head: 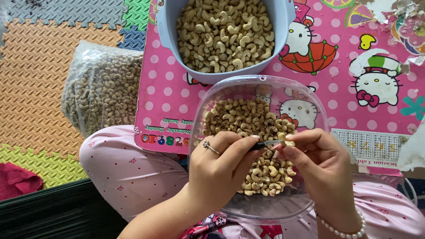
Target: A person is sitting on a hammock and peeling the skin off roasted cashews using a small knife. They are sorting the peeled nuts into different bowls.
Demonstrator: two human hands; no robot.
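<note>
Pinching one cashew [288, 142] in your right hand [321, 166], your left hand [221, 166] grips a small blade [265, 144]; the grey tub [170, 31] sits full (peeled), the clear bowl [265, 208] half-full of skinned-on nuts.

left hand [219, 170]: ring | right hand [321, 161]: pearl bracelet | pink dotted clothing

Pale cashew [288, 142] pinched above clear bowl [265, 211].

Colourful foam floor mats [40, 75]
</note>
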